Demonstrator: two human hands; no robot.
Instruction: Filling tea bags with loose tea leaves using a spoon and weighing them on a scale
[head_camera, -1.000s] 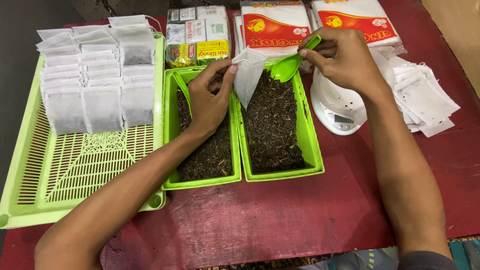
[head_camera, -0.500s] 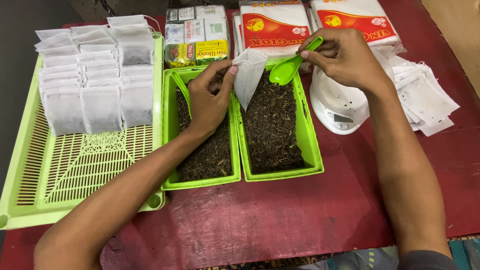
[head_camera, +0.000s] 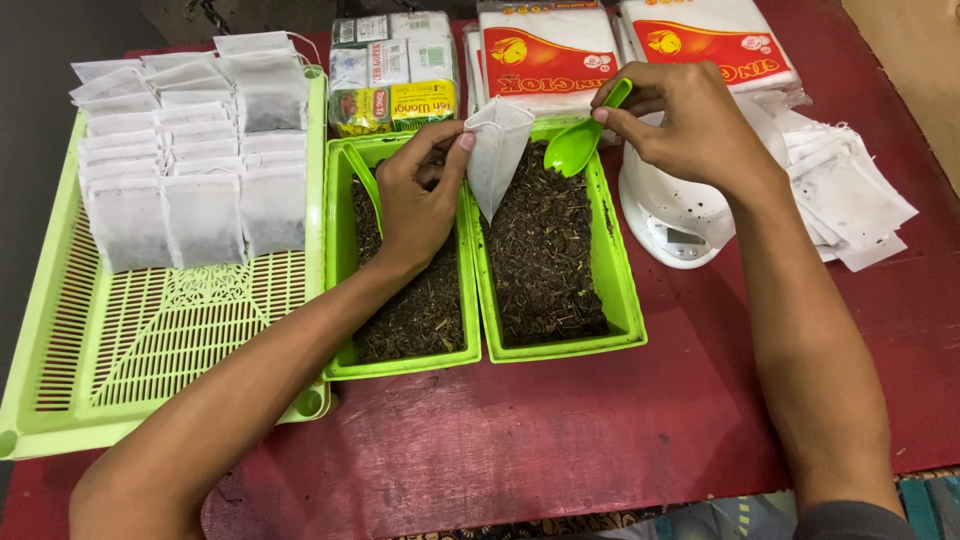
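Note:
My left hand (head_camera: 418, 200) pinches an empty white filter bag (head_camera: 495, 152) by its top edge, holding it open over the gap between two green trays. My right hand (head_camera: 690, 120) grips a green plastic spoon (head_camera: 583, 137) by the handle, its bowl tipped down onto the dark loose tea in the right green tray (head_camera: 620, 290). The left green tray (head_camera: 340, 270) also holds dark tea and lies partly under my left hand.
A large green slotted tray (head_camera: 150, 340) at the left carries rows of several filled white bags (head_camera: 190, 150). A white kitchen scale (head_camera: 675, 220) sits right of the trays, beside a pile of empty bags (head_camera: 850, 200). Packets (head_camera: 395, 70) line the back of the red table (head_camera: 560, 440).
My right hand has lowered and tilted the spoon, so its bowl now dips into the tea at the far end of the right tray. My left hand and the bag have stayed put.

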